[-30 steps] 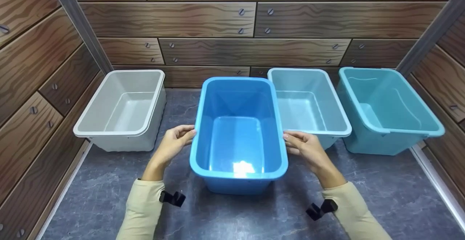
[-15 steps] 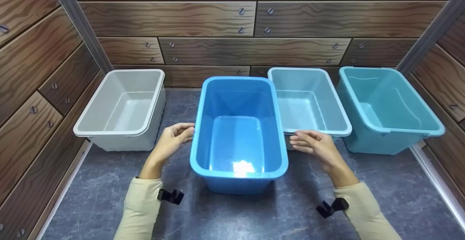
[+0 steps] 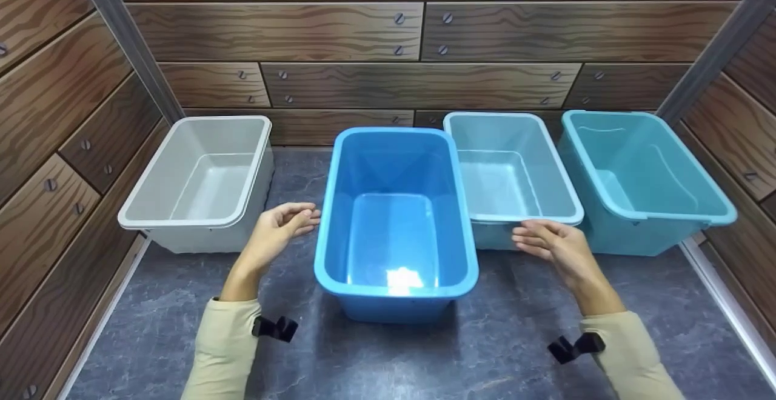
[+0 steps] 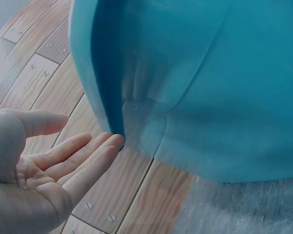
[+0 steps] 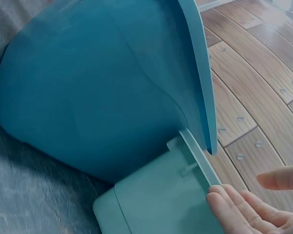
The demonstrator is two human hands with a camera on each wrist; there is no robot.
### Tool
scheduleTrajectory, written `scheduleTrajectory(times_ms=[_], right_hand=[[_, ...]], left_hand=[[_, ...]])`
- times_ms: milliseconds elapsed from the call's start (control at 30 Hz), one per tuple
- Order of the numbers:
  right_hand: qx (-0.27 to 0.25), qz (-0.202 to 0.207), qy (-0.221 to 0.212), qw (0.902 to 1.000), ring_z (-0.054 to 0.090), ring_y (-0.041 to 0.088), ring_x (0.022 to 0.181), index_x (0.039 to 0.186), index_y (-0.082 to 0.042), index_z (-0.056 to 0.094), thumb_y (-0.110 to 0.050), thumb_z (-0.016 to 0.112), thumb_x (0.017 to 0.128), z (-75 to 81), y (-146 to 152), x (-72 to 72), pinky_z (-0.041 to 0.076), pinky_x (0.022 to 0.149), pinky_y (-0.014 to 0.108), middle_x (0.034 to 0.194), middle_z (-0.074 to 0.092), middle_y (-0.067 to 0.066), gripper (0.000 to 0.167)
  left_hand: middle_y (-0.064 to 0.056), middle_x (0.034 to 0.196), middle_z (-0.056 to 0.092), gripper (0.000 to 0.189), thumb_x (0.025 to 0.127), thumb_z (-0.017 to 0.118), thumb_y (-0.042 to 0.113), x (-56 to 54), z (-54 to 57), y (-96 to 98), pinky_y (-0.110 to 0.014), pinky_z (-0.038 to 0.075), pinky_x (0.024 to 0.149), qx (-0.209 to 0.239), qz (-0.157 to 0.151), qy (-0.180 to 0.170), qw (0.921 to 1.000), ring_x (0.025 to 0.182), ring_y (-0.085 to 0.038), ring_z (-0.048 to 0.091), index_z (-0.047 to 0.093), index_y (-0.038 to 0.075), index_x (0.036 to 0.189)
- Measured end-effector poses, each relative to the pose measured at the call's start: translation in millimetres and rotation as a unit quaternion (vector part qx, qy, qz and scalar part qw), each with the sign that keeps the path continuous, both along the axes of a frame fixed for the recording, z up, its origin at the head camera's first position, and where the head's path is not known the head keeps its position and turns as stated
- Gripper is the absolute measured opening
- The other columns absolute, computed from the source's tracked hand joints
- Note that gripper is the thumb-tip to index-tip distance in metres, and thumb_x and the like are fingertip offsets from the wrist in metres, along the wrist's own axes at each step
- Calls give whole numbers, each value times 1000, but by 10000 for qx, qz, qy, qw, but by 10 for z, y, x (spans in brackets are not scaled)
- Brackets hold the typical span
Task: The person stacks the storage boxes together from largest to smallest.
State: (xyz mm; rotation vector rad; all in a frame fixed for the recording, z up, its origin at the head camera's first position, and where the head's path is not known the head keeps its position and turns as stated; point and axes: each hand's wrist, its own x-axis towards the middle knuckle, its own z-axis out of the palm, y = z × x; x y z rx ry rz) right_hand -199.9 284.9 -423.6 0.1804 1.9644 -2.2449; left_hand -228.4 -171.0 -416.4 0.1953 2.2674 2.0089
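From my distant seat I read everything off the deep, rectangular, bright-blue plastic bin (image 3: 394, 236), which stands upright on the dark, marbled grey table (image 3: 291, 363), between the two hands and ahead of the wrists. Its long axis runs away from the person, toward the wood-patterned back wall (image 3: 339, 30), so its long sides face the palms. The left hand (image 3: 280, 230) is nearer: its fingers reach just beside the left rim, extended and slightly bent, thumb apart, gripping nothing (even in the left wrist view I can't tell whether a fingertip brushes the rim). The right hand (image 3: 561, 248) is farther off, with a visible gap between its fingers and the blue bin's right rim; those fingers are also loosely extended and hold nothing. They lie at the near rim of the pale-blue rectangular plastic bin (image 3: 494, 182), seemingly touching it, though I'm not certain. For any two-sided hold, I judge that the right hand has more sideways ground to cover, leftward, while the left needs hardly any; that pale rim, close behind the right fingers, is what I'd mind.
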Motion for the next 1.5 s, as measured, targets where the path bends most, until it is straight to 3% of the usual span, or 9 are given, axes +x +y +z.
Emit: scheduleTrajectory(times_ms=[167, 433, 833, 967, 1100, 1233, 1333, 1500], right_hand=[[153, -94, -105, 9998, 73, 6, 82, 102, -12, 65, -22, 59, 96, -6, 149, 13, 60, 81, 19, 85, 76, -6, 13], [105, -287, -360, 9989, 73, 6, 81, 89, -21, 69, -22, 55, 98, -88, 429, 30, 60, 81, 19, 83, 76, -7, 17], [-183, -747, -821, 9937, 73, 7, 76, 83, -18, 69, -23, 58, 96, -186, 691, -8, 60, 77, 19, 78, 75, -4, 18], [-99, -872, -790, 9930, 73, 8, 76, 98, -10, 60, -24, 60, 95, -196, 724, -28, 61, 77, 20, 76, 75, -4, 14], [36, -1010, -788, 9918, 73, 7, 76, 115, -5, 47, -25, 59, 95, -184, 736, -48, 61, 77, 20, 77, 75, -5, 31], [210, -1080, -816, 9906, 72, 4, 77, 123, -5, 43, -25, 50, 99, -173, 736, -73, 60, 78, 19, 77, 73, -9, 32], [335, -1045, -792, 9908, 71, 2, 78, 135, -1, 37, -26, 42, 100, -162, 726, -102, 60, 79, 19, 77, 71, -12, 44], [481, -1109, -838, 9891, 70, 0, 75, 145, 7, 25, -27, 47, 99, -120, 695, -169, 60, 78, 18, 75, 70, -14, 61]], left_hand=[[-34, 123, 61, 35, 99, 48, 6, 10, 53, -31, -30, 57, 95, 83, 69, 110, 9999, 103, -18, 71, 51, -16, 126], [-33, 122, 62, 34, 99, 48, 6, 38, 92, -36, -26, 57, 93, 144, 58, 100, 9998, 99, -12, 71, 51, -15, 125], [-35, 122, 60, 34, 99, 47, 2, 49, 168, 0, -18, 57, 89, 332, -65, 188, 9993, 90, 1, 69, 49, -18, 125], [-34, 121, 62, 33, 99, 47, 2, 58, 205, 16, -19, 58, 89, 300, -38, 206, 9993, 89, 2, 69, 49, -18, 125], [-35, 122, 61, 34, 99, 47, 2, 58, 241, 38, -20, 58, 89, 271, -63, 233, 9993, 90, 2, 69, 49, -19, 125], [-34, 121, 62, 34, 99, 47, 3, 60, 270, 61, -21, 58, 90, 279, -106, 265, 9992, 92, -1, 70, 49, -18, 125], [-32, 119, 63, 34, 99, 48, 4, 68, 291, 79, -24, 58, 91, 263, -126, 304, 9991, 93, -4, 70, 50, -17, 125], [-33, 120, 62, 33, 99, 49, 4, 71, 324, 123, -29, 58, 94, 235, -187, 412, 9987, 97, -10, 71, 51, -16, 125]])
